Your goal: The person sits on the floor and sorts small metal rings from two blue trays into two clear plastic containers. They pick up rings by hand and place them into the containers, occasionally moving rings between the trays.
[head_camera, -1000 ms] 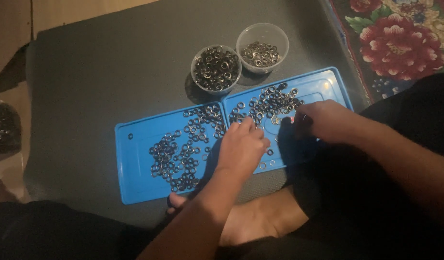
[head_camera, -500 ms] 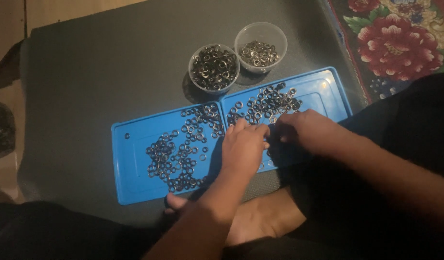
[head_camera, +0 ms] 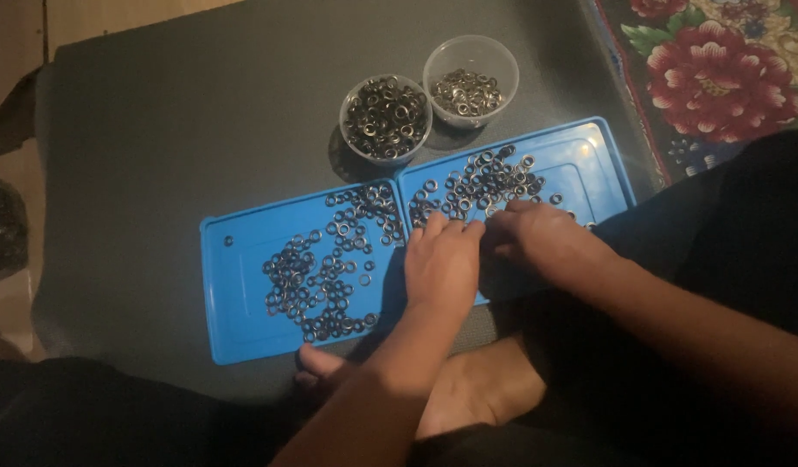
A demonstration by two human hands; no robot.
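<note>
The left hand [head_camera: 442,264] lay palm down on the blue tray [head_camera: 243,294], fingers bent over the rings [head_camera: 481,182] near the tray's middle ridge; whether it pinched any ring I could not tell. The right hand [head_camera: 537,242] sat just beside it, knuckles up, fingertips meeting the left's over the same rings, and its grip was hidden too. There were two hands, one tray in two joined halves, and two round clear cups. The rings were too many and too small to count: one loose scatter on the right half by the fingers, another wider scatter [head_camera: 325,285] on the left half, and a single stray ring near the far left rim. The nearer cup [head_camera: 386,117] was heaped with dark rings; the other cup [head_camera: 471,78], touching it or nearly so, held a thinner layer. Both stood just beyond the tray's far edge. The tray rested on a dark mat [head_camera: 174,130] with bare room to the left and beyond. A flowered rug [head_camera: 719,78] bordered the mat on the right, and a bare foot [head_camera: 468,389] lay at the tray's near edge.
</note>
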